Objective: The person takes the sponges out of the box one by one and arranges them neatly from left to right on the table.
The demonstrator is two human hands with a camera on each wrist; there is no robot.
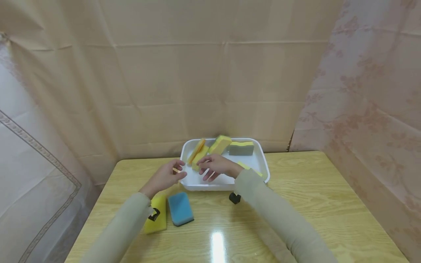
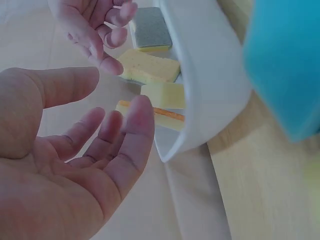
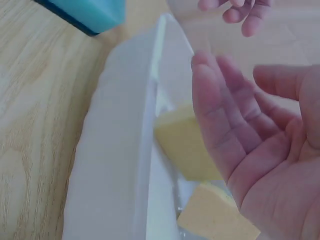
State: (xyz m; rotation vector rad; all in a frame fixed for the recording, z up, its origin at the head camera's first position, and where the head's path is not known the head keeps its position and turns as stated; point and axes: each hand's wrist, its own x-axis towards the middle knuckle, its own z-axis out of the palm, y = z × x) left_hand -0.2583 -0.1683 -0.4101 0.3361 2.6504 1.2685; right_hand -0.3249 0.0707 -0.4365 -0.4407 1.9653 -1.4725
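Note:
My left hand [image 1: 166,176] hovers at the left end of a white tray [image 1: 210,187], fingers loosely bent and holding nothing. Over the tray is my right hand [image 1: 218,165], its fingers relaxed and empty too. Inside lie several sponges: an orange-topped sponge [image 1: 196,151] leaning at the left, a yellow sponge [image 1: 201,155] beside it, a pale yellow sponge [image 1: 220,145] tilted at the back, and a grey-and-yellow sponge [image 1: 241,149] on its edge. Another yellow sponge [image 1: 258,172] is mostly hidden by the right wrist.
In front of the tray, a blue sponge [image 1: 181,209] with a dark underside lies on the wooden table [image 1: 302,190]. Left of it, a yellow sponge [image 1: 160,217] is partly covered by the left sleeve. A beige curtain [image 1: 171,87] hangs behind the table.

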